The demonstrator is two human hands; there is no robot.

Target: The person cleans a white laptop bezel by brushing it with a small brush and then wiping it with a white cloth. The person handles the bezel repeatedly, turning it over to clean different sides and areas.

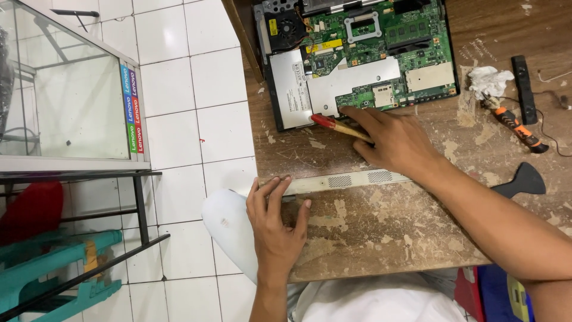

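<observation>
- Your left hand [275, 229] lies flat, fingers spread, pinning the near end of the long metal strip [348, 180] to the worktop [381, 232].
- Your right hand [394, 140], further away, pinches a red-tipped brush [338, 126], its long axis pointing left toward the open laptop's circuit board [363, 65].

We see a red-tipped, wooden-handled brush [336, 126] lying tilted just below the opened laptop [357, 53], tip at its lower edge; a long pale grilled strip [351, 180] lies flat, nearer us.

Orange-handled screwdriver [516, 126] — crumpled tissue [488, 80] — black spudger [519, 181]
</observation>
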